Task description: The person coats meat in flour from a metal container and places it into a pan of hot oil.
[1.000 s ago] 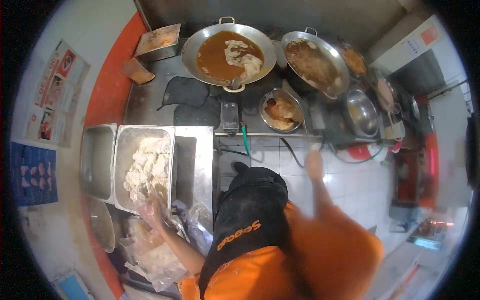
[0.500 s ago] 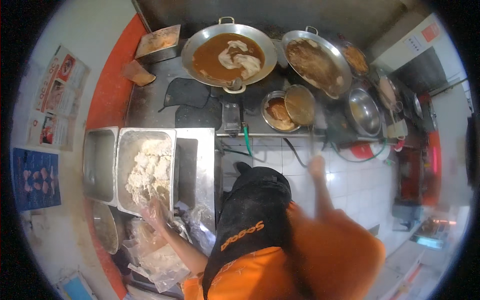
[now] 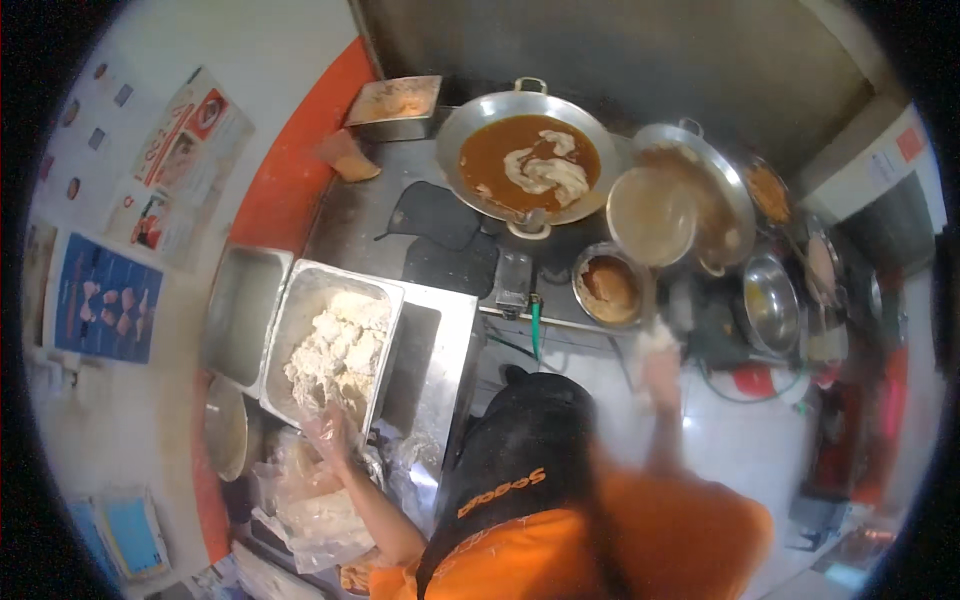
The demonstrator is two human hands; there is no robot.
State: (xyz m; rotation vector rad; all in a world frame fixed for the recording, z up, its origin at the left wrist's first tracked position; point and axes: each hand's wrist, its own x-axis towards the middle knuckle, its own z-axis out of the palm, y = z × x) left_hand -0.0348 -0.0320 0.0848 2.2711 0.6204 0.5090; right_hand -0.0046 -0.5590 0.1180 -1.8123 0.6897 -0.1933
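Note:
My left hand (image 3: pixel 330 432), dusted with flour, is at the near edge of a deep steel tray (image 3: pixel 390 345). Its fingers are closed around a flour-coated food piece (image 3: pixel 318 392), beside a heap of floured pieces (image 3: pixel 345 335). My right hand (image 3: pixel 658 368), blurred, is closed on the long handle of a round strainer (image 3: pixel 652 218). The strainer's mesh is over the near left part of a wok (image 3: pixel 735 180) of brown, frothy liquid. Below and left of it is a small round pan (image 3: pixel 582 282) with brown contents.
A large wok (image 3: pixel 455 165) holds brown oil with pale batter floating in it. Beside the floured tray is another steel tray (image 3: pixel 245 310). A steel bowl (image 3: pixel 770 300) stands at the right. Plastic bags (image 3: pixel 310 510) lie under my left arm. A green hose (image 3: pixel 535 330) hangs off the counter.
The strainer has moved from over the small pan up and right, over the second wok. My left hand stays at the floured tray. The whole view has shifted.

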